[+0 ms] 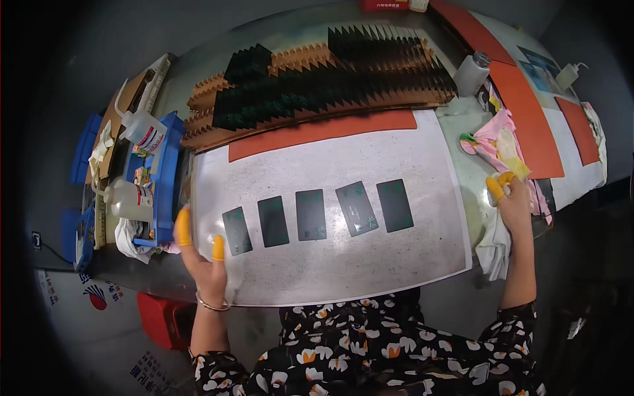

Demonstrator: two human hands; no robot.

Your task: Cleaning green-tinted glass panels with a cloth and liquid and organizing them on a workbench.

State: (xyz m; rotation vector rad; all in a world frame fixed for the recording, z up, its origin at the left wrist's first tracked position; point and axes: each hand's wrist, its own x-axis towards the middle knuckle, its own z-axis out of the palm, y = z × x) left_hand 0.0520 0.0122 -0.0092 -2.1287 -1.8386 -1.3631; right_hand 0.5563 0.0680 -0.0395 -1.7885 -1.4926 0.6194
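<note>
1) Lying in a spaced row on the white mat (350,270): five dark cards (311,214), green-patterned, some slanted
2) At the mat's left edge: left hand (208,267), two digits yellow-capped, spread apart, seemingly grasping nothing
3) Right of the mat: right hand (516,206), yellow-capped fingers curled near a pink cloth (490,140); whether gripping, impossible to tell
4) By the mat's right edge: folded white cloth (493,249)
5) Across the mat's far edge: orange strip (323,134)
6) Left of the mat: blue tray (170,188), white squeeze bottles (131,200)
</note>
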